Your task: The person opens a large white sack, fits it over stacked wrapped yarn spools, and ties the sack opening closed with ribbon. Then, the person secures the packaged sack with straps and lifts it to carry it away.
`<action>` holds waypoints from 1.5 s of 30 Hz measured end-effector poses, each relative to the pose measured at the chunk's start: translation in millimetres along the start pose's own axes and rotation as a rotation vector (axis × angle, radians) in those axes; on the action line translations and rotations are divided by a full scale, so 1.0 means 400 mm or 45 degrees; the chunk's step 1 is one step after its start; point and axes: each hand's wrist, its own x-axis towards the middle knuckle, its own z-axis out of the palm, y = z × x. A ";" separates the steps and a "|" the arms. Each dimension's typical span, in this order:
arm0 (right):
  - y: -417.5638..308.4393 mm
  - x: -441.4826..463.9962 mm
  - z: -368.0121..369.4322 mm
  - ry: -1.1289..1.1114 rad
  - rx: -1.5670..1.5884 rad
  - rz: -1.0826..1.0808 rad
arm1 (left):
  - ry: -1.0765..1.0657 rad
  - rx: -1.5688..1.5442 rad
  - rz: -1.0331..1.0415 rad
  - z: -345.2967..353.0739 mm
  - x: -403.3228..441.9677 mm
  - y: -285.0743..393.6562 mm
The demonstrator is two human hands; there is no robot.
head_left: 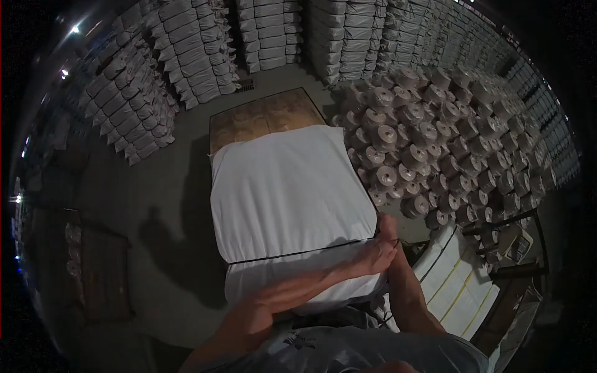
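Observation:
A large bale wrapped in white cloth (289,186) lies in front of me, with its far end brown and uncovered (267,117). A thin dark strap (305,252) runs across the cloth near my side and pulls it in. My left arm reaches across the bale, and my left hand (377,255) is closed at the strap's right end. Close beside it, at the bale's right edge, my right hand (387,229) is closed too, its fingers partly hidden. A short dark piece of strap shows by the hands.
Many wrapped yarn cones (429,143) are piled right of the bale. Tall stacks of white bundles (267,34) stand behind. At lower right are folded white sacks (457,280) with yellow lines and a metal-framed cart (519,248). A low rack (102,273) stands at left on grey floor.

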 end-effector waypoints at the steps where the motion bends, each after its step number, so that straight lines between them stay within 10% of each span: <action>1: -0.053 0.012 0.021 0.072 0.719 0.494 | -0.190 -0.054 -0.167 -0.033 -0.022 0.015; 3: -0.135 -0.019 0.020 0.129 1.441 1.014 | -0.187 -0.104 -0.163 -0.090 -0.040 0.041; 5: -0.236 -0.058 -0.100 0.080 1.007 0.674 | -0.183 -0.146 -0.132 -0.105 -0.010 0.026; 9: -0.332 -0.203 -0.242 0.082 1.365 0.427 | 0.072 -0.382 -0.320 -0.118 0.125 -0.057; 11: -0.393 -0.238 -0.288 0.138 0.628 0.024 | 0.055 -0.403 -0.424 -0.089 0.196 -0.094; 13: -0.351 -0.231 -0.243 0.202 0.717 0.033 | 0.235 -0.108 -0.109 -0.062 0.256 -0.091; 18: -0.333 -0.235 -0.242 0.408 0.663 0.064 | 0.057 -0.602 -0.410 -0.052 0.192 -0.092; 20: -0.336 -0.236 -0.281 0.439 0.487 -0.070 | 0.079 0.168 0.040 -0.047 0.138 -0.179; 23: -0.328 -0.218 -0.309 0.364 0.233 -0.229 | -0.526 0.702 0.032 -0.066 0.103 -0.189; 25: -0.322 -0.211 -0.303 0.280 0.156 -0.246 | -0.418 0.688 0.124 -0.098 0.096 -0.151; 34: -0.350 -0.248 -0.272 -0.033 0.326 0.281 | -0.028 0.556 0.084 -0.098 0.053 -0.091; 38: -0.288 -0.260 -0.231 -0.149 1.189 0.495 | 0.206 -0.059 0.031 -0.061 0.044 -0.129; 45: -0.256 -0.251 -0.261 -0.350 1.495 0.742 | -0.162 0.495 -0.031 -0.165 0.020 -0.036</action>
